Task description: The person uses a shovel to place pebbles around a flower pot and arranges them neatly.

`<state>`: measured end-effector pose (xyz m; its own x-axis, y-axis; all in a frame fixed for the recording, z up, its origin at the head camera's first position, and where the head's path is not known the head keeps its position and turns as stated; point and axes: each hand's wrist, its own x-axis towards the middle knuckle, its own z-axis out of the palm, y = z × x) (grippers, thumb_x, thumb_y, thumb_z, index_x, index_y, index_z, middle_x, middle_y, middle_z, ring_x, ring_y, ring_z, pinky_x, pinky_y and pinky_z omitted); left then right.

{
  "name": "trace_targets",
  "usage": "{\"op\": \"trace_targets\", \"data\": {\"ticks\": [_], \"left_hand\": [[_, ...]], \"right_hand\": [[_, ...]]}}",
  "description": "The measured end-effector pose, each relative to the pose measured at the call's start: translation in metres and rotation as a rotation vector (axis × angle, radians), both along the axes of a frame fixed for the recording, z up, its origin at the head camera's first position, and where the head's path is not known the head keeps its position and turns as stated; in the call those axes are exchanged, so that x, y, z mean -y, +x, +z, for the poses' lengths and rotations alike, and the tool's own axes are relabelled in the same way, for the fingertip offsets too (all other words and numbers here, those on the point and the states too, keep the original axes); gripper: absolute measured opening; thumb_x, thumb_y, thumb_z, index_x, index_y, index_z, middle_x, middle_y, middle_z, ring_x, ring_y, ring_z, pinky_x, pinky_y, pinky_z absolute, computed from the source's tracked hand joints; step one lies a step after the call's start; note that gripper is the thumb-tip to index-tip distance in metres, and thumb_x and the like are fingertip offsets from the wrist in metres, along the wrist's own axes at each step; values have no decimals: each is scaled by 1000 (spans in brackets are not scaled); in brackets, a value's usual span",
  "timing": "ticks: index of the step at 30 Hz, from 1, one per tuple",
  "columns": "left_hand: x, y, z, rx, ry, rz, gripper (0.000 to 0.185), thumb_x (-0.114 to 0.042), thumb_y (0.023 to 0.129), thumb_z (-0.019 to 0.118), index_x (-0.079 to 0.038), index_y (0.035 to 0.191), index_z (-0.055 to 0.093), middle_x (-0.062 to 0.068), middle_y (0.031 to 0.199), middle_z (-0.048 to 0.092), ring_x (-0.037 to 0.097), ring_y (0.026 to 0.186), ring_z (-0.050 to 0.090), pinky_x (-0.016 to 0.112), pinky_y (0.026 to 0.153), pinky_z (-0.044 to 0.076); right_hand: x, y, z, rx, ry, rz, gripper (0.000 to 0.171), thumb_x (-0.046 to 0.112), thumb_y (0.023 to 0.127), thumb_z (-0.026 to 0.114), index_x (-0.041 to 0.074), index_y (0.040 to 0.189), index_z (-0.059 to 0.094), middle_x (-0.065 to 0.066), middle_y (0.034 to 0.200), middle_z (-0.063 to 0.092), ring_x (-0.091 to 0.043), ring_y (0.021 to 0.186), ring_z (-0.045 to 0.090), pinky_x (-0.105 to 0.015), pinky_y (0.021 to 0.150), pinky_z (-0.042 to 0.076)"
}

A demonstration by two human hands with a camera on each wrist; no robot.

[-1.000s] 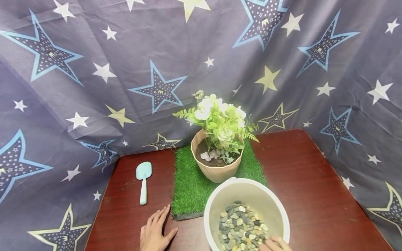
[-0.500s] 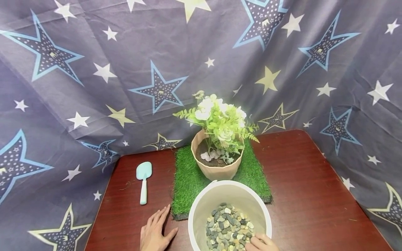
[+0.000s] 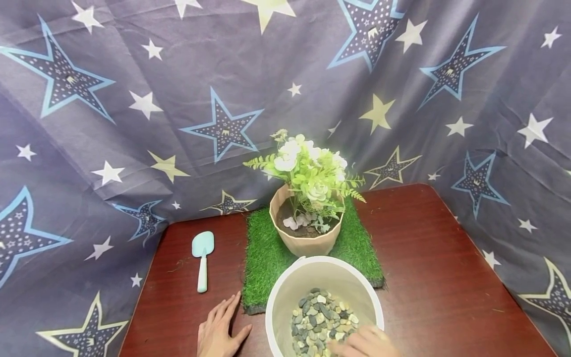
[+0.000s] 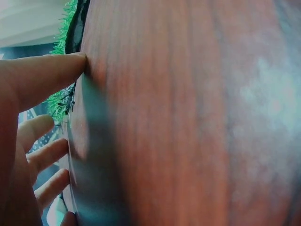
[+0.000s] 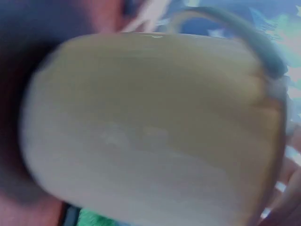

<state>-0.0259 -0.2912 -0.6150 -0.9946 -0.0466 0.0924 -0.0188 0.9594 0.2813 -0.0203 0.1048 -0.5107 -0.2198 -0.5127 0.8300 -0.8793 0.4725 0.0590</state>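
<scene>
Pebbles [image 3: 322, 317] are filling one white bucket [image 3: 285, 292] at lower centre of the head view; the right hand [image 3: 363, 343] is reaching in over them, grip unclear through blur. Left hand [image 3: 218, 329] is lying flat, fingers apart, steadying on the table [image 3: 437, 248]. One flowerpot [image 3: 308, 240] is sitting on one grass mat [image 3: 263, 258]; one trowel [image 3: 202, 258] is lying left.

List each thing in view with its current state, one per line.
white bucket: upright, part filled with pebbles.
flower pot: upright on the grass mat, holding flowers.
trowel: lying flat on the table, untouched.
left hand: flat on the table, fingers spread.
right hand: blurred, over the pebbles at the bucket's near rim.
</scene>
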Motion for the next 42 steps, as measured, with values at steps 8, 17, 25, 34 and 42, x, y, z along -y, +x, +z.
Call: {"op": "trace_targets", "data": {"ticks": [8,17,25,34,42], "left_hand": [[0,-1,6,80,-8,8,88,-62,80,77,-32,157,45,-1,150,57,31,135,51,57,87,48],[12,-21,29,-8,77,-8,78,-51,87,77,-28,156,47,6,141,64,35,123,62,61,89,53],[47,-53,35,-107,123,177,57,-34,94,73,-20,147,59,13,138,64,39,117,62,62,88,51],[90,-87,29,44,203,405,64,-49,95,67,-6,139,53,16,113,64,35,95,64,51,73,48],[89,-107,21,197,111,359,58,-57,93,64,-5,115,49,14,78,62,30,67,60,40,54,38]], "right_hand": [[-26,-28,49,698,-265,-309,55,13,85,81,20,137,66,6,109,63,-3,91,57,-18,79,50],[-25,-71,36,1123,-258,-256,23,25,105,59,22,126,69,8,86,64,-6,77,59,-22,70,46],[-25,-73,30,1317,-345,-104,25,25,109,50,16,130,61,0,96,79,-10,88,73,-29,79,57],[-26,-73,29,1398,-384,-4,29,22,110,48,7,134,52,-14,100,79,-14,83,76,-32,72,61],[-27,-73,26,1410,-386,10,29,24,110,47,7,134,51,-23,103,77,-14,83,76,-34,73,61]]}}
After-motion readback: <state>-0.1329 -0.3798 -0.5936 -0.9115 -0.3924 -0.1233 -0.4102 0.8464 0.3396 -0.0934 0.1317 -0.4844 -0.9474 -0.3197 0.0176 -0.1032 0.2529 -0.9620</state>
